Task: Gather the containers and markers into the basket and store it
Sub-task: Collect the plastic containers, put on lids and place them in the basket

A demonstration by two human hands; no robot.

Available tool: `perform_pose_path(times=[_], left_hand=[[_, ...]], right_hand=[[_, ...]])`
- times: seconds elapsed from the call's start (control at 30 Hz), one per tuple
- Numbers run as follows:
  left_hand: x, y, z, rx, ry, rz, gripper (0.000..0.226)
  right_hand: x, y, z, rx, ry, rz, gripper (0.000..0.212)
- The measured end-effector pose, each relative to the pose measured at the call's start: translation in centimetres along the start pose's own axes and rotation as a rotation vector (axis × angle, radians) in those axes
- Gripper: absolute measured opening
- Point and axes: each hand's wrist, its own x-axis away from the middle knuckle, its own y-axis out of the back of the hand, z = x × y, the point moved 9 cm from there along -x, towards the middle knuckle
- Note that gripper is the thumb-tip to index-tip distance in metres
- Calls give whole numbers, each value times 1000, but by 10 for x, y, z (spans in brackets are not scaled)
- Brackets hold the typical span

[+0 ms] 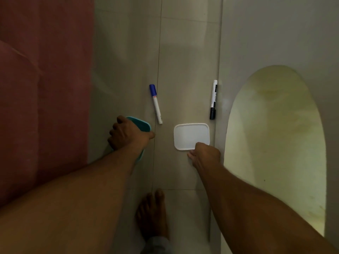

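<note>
The left hand (pixel 126 133) is clamped over a teal container (pixel 142 125), fingers curled down its far-left side and the thumb stretched along its right edge. The container sits on the tiled floor (pixel 183 52), close to the edge of a dark red fabric (pixel 45 88) that fills the left of the scene. The right hand (pixel 205 154) has hold of the near right corner of a white container (pixel 190 135), knuckles bent over the corner and the thumb lying at the near edge. This container lies flat on the floor (only its plain lid shows), to the right of the teal one and apart from it.

Just beyond the teal container lies a blue marker (pixel 156 104), cap pointing far. A black marker (pixel 213 99) lies farther right, beyond the white container's far right corner, black cap pointing near. Right of that is a pale yellow arched panel (pixel 275 134). A bare foot (pixel 152 215) stands on the floor between the two forearms, nearest of all.
</note>
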Motion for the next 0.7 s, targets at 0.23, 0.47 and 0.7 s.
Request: perform_pose_path(times=[0.23, 0.47, 0.7], left_hand=[[3, -9, 0, 55, 22, 37, 116], [17, -41, 2, 99, -50, 213, 122], [26, -63, -10, 70, -155, 309, 122]], right_hand=[[11, 3, 26, 484, 346, -210, 30], [29, -6, 9, 695, 454, -324, 47], [28, -25, -8, 488, 355, -266, 43]])
